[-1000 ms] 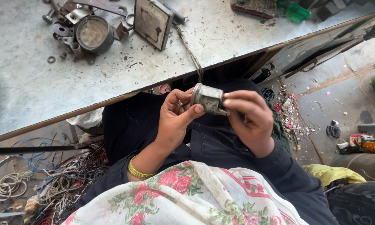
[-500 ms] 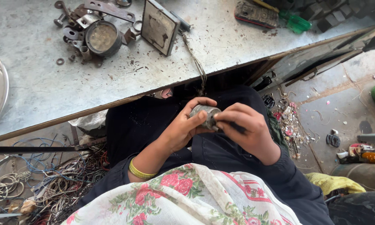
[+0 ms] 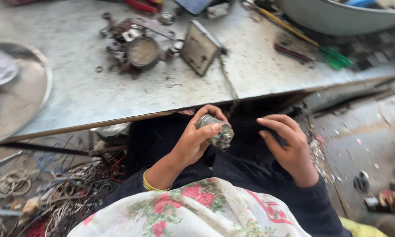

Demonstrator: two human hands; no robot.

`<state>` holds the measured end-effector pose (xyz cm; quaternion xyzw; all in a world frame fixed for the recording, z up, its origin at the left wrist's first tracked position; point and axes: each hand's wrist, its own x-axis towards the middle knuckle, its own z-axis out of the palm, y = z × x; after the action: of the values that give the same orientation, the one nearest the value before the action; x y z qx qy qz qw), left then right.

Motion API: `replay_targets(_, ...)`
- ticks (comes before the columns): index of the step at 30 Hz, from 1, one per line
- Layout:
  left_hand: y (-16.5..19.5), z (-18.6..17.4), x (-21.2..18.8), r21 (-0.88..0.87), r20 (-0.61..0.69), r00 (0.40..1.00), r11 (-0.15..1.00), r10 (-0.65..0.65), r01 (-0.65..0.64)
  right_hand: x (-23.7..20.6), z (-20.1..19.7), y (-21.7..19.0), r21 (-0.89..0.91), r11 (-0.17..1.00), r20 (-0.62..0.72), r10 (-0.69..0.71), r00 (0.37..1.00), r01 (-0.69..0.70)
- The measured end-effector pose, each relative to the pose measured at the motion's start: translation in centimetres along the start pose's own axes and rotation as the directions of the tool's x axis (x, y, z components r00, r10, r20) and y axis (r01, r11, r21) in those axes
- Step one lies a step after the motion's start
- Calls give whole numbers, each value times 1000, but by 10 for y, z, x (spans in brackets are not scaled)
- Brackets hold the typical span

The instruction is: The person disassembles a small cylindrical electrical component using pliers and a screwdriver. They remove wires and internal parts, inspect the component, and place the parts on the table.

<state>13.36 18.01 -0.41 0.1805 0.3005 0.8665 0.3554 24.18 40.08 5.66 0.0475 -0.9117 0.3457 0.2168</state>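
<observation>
Workbench [image 3: 87, 101]; two hands, one metal part [image 3: 215, 130]

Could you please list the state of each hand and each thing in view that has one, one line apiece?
left hand: closed around the small metal cylinder, thumb across its top.
right hand: open, fingers spread, holding nothing, beside the part.
small metal cylinder: lifted above the lap, tilted, one end facing the right hand.
round metal housing: lying open side up on the workbench.
flat square plate: lying on the bench, tilted.
</observation>
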Motion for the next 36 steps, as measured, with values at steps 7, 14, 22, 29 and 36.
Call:
replay_targets(7, 53, -18, -5, 126, 29, 903, 895, 428, -428, 22, 22, 7, -38, 998, 57, -47, 997, 49)
replay_targets(14, 122, -69, -21, 331, -67, 684, 663, 726, -671, 81, 34, -40, -45, 958, 111, -275, 955, 282)
replay_targets(22, 113, -102, 1, 451, -122, 498, 495, 859, -743, 249, 156, -48, -215, 778, 88, -586, 805, 590)
replay_targets(29, 111, -92, -9, 569, -118, 553, 512, 825, -643, 385, 270, 37, -489, 756, 228, -370, 901, 434)
replay_targets(36, 110, -79, -7, 487, -173, 610, 605, 774, -630, 400, 275, 70, -369, 819, 305, -341, 889, 440)
